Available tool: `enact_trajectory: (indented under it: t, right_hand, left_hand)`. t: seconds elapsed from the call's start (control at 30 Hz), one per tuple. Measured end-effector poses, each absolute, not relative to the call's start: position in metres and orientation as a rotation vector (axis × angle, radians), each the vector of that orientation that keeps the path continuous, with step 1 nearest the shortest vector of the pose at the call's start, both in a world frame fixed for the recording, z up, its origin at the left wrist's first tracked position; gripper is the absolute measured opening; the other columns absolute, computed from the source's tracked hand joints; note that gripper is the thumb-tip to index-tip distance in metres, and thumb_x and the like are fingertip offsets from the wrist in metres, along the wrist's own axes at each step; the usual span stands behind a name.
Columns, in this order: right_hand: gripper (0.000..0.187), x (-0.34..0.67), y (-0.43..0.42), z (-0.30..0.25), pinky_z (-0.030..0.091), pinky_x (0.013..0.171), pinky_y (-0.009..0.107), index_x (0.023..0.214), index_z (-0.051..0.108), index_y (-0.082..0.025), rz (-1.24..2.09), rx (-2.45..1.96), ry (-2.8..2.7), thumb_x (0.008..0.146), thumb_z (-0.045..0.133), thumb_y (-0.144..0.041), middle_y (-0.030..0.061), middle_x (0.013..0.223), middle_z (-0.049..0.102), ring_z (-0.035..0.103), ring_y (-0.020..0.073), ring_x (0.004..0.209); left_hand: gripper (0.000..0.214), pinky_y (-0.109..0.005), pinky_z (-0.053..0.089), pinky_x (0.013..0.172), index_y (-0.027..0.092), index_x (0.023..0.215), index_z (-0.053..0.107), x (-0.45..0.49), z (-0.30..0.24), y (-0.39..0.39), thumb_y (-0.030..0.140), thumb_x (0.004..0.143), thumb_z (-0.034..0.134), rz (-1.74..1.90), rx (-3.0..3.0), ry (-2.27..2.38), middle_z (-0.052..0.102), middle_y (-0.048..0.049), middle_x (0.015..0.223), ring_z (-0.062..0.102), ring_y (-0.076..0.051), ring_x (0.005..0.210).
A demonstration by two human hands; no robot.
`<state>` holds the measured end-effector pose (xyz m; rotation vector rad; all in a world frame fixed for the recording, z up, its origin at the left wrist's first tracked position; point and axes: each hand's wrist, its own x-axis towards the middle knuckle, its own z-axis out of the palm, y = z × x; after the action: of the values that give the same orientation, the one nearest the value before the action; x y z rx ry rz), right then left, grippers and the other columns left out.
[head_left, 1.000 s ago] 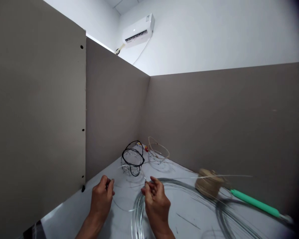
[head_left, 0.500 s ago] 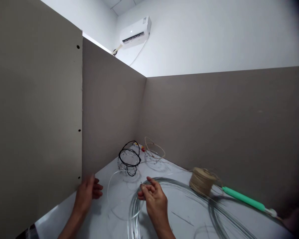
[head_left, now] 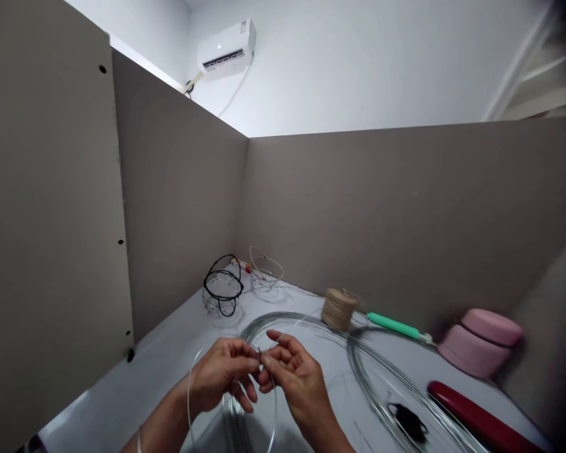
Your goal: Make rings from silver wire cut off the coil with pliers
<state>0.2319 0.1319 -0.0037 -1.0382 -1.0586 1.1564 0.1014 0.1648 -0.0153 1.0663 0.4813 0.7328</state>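
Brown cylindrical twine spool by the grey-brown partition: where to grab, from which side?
I'd take the brown cylindrical twine spool around its curved side, coming from above. It looks stood on end, top exposed. The grey-brown flat partition rises behind, the silvery round wire coil passes in front of its base, and the green rod-shaped tool lies to the right, so low approaches look tighter.

No lettering, brand or number readable anywhere around my left hand [head_left: 221, 371] or my right hand [head_left: 297, 380]. Sticker [head_left: 243, 27] with dark marks on air conditioner [head_left: 227, 48], high above my hands: too small to make out. Bright spot [head_left: 219, 46] on front of same unit: logo or lamp, can't tell. Small yellow-and-white item [head_left: 234, 261] on counter [head_left: 170, 355], beyond my hands in far corner: any print too tiny for me.
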Motion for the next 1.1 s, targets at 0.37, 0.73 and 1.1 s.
enact_trajectory:
  t: [0.37, 0.73, 1.1]
  right_hand:
    - [0.047, 0.263, 0.112, -0.010, 0.046, 0.043, 0.024, 0.097, 0.046, -0.013, 1.271, -1.186, -0.995, 0.058, 0.068, -0.026, -0.0059, 0.054, 0.057, 0.058, 0.0131, 0.045]
    - [0.043, 0.279, 0.117, -0.018, 0.045, 0.040, 0.023, 0.099, 0.046, -0.009, 1.178, -1.363, -1.042, 0.058, 0.053, -0.016, -0.0066, 0.047, 0.057, 0.058, 0.0127, 0.041]
    - [0.041, 0.280, 0.119, -0.027, 0.044, 0.041, 0.021, 0.102, 0.053, -0.009, 1.115, -1.348, -1.039, 0.062, 0.054, -0.018, -0.0058, 0.049, 0.058, 0.059, 0.0120, 0.043]
  left_hand:
    - [0.026, -0.016, 0.030, 0.030, 0.010, 0.066, 0.063, 0.133, -0.034, 0.147, 0.035, 0.069, 0.057, 0.973, 1.363, 0.746, 0.052, -0.0004, 0.046, 0.046, -0.008, 0.037]
    - [0.022, -0.023, 0.038, 0.049, 0.009, 0.068, 0.064, 0.151, -0.044, 0.149, 0.031, 0.065, 0.062, 0.887, 1.191, 0.602, 0.056, -0.0031, 0.055, 0.049, -0.011, 0.049]
    - [0.026, -0.023, 0.040, 0.054, 0.011, 0.076, 0.065, 0.159, -0.057, 0.150, 0.031, 0.061, 0.068, 0.919, 1.004, 0.669, 0.060, -0.0044, 0.065, 0.052, -0.012, 0.056]
